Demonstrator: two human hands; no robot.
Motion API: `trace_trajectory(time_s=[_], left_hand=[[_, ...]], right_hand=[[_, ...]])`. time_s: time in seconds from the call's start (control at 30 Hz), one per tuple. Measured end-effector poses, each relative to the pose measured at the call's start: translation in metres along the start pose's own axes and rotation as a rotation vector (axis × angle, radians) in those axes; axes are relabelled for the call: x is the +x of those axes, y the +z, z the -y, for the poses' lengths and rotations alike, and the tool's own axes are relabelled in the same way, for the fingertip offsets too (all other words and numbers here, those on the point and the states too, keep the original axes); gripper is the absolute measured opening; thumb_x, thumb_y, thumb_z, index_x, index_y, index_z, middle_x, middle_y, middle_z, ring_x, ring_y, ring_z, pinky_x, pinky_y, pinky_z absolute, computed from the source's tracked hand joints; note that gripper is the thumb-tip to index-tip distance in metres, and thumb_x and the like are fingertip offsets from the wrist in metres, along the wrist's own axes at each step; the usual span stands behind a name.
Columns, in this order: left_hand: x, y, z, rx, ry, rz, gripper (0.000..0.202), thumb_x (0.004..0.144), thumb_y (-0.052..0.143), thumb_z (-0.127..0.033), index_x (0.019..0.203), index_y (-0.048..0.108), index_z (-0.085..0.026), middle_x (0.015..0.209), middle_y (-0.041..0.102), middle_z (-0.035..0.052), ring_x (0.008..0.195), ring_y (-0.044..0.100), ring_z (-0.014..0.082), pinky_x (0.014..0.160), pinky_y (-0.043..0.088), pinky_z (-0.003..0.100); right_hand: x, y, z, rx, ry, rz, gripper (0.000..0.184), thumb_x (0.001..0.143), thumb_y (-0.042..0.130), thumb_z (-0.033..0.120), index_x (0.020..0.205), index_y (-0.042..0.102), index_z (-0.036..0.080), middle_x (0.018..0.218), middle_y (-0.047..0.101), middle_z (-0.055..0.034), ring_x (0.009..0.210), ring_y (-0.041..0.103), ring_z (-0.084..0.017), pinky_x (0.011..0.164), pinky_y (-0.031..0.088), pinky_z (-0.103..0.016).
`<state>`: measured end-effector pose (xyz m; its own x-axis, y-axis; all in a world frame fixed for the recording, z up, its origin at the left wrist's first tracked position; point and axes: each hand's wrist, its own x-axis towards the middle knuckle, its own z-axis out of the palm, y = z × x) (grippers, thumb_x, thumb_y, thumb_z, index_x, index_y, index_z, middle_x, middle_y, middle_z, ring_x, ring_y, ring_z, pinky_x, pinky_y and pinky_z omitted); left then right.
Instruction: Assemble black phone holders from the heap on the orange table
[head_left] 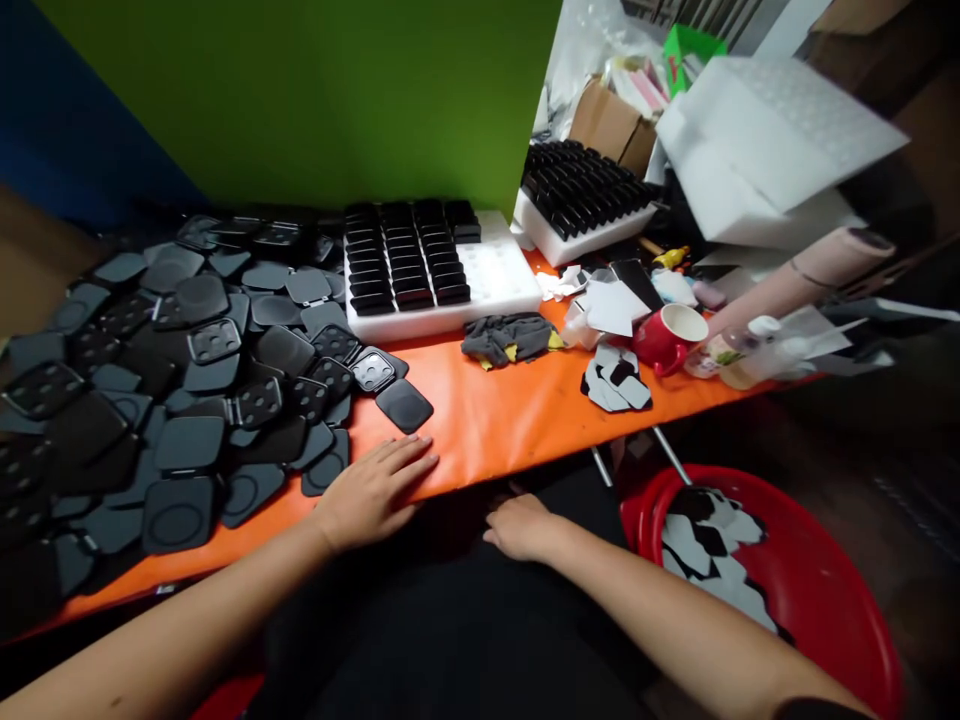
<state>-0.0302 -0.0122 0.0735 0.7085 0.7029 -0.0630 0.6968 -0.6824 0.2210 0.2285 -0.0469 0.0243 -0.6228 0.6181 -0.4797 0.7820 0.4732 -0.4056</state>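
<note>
Resting left grip (pixel 379 485) on the front edge of the orange counter (pixel 487 420), with fingers slightly apart and clamped on nothing, just beside the nearest pad (pixel 405 405). Holding right grip (pixel 521 525) low, off the counter, over the lap, with fingers curled; cannot tell whether closed on anything. Find the pad flat on the counter, at the right end of the heap (pixel 187 440), in front of the tray (pixel 420 322). Could push the pad over the front edge with a careless sweep, lying so near it. Could start a slide by tugging at overlapped pieces. Might tip the mug (pixel 651 340) by reaching right too quickly.
</note>
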Motion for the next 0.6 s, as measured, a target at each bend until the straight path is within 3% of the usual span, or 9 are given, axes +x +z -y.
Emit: trace_trajectory(time_s=[0.1, 0.17, 0.27, 0.4, 0.47, 0.53, 0.6], left_hand=[[0.000, -0.001, 0.000, 0.002, 0.012, -0.009, 0.059, 0.077, 0.048, -0.027, 0.134, 0.030, -0.024, 0.141, 0.030, 0.0056, 0.126, 0.028, 0.0238, 0.103, 0.026, 0.044], [0.001, -0.001, 0.001, -0.001, 0.013, -0.005, 0.059, 0.077, 0.048, -0.027, 0.133, 0.030, -0.024, 0.141, 0.030, 0.0054, 0.127, 0.028, 0.0233, 0.104, 0.025, 0.043], [0.001, -0.002, 0.002, -0.013, 0.007, 0.011, 0.060, 0.077, 0.048, -0.027, 0.133, 0.030, -0.024, 0.141, 0.030, 0.0052, 0.127, 0.028, 0.0228, 0.104, 0.024, 0.042], [0.000, -0.004, 0.001, -0.027, -0.008, 0.024, 0.061, 0.075, 0.049, -0.025, 0.133, 0.030, -0.023, 0.141, 0.030, 0.0059, 0.128, 0.026, 0.0231, 0.105, 0.022, 0.043], [-0.001, -0.004, 0.001, -0.038, -0.010, 0.016, 0.063, 0.074, 0.049, -0.022, 0.134, 0.029, -0.023, 0.141, 0.029, 0.0058, 0.128, 0.026, 0.0229, 0.105, 0.023, 0.043], [-0.001, -0.004, 0.001, -0.049, -0.008, 0.003, 0.065, 0.073, 0.049, -0.018, 0.134, 0.028, -0.024, 0.141, 0.029, 0.0052, 0.128, 0.025, 0.0223, 0.105, 0.025, 0.042], [-0.002, -0.002, 0.003, -0.054, -0.007, -0.011, 0.068, 0.071, 0.049, -0.014, 0.135, 0.026, -0.024, 0.142, 0.029, 0.0041, 0.128, 0.025, 0.0218, 0.105, 0.026, 0.041]], right_hand=[[-0.020, -0.004, -0.012, 0.004, -0.011, -0.105, 0.029, 0.084, 0.048, 0.032, 0.109, 0.058, 0.022, 0.117, 0.056, -0.0051, 0.116, 0.041, -0.022, 0.103, 0.018, -0.043], [-0.028, -0.004, -0.018, 0.012, 0.016, -0.220, 0.033, 0.086, 0.044, 0.032, 0.117, 0.053, 0.024, 0.119, 0.055, -0.0035, 0.116, 0.041, -0.020, 0.104, 0.015, -0.039], [-0.026, -0.001, -0.020, 0.007, 0.135, -0.314, 0.033, 0.089, 0.037, 0.030, 0.113, 0.057, 0.023, 0.108, 0.062, -0.0050, 0.103, 0.051, -0.020, 0.099, 0.021, -0.038], [-0.017, -0.005, -0.011, -0.008, 0.204, -0.322, 0.030, 0.088, 0.038, 0.031, 0.092, 0.066, 0.021, 0.089, 0.066, -0.0069, 0.091, 0.055, -0.022, 0.085, 0.033, -0.035], [-0.017, -0.016, 0.000, -0.003, 0.076, -0.315, 0.028, 0.087, 0.039, 0.031, 0.088, 0.065, 0.023, 0.081, 0.066, -0.0045, 0.080, 0.057, -0.019, 0.075, 0.036, -0.031], [-0.016, -0.032, 0.013, -0.018, -0.141, -0.334, 0.026, 0.087, 0.038, 0.033, 0.088, 0.063, 0.024, 0.073, 0.063, -0.0020, 0.069, 0.054, -0.016, 0.066, 0.035, -0.028], [-0.007, -0.051, 0.021, -0.070, -0.269, -0.408, 0.026, 0.087, 0.038, 0.035, 0.084, 0.061, 0.022, 0.069, 0.059, -0.0017, 0.065, 0.051, -0.016, 0.062, 0.033, -0.028]])
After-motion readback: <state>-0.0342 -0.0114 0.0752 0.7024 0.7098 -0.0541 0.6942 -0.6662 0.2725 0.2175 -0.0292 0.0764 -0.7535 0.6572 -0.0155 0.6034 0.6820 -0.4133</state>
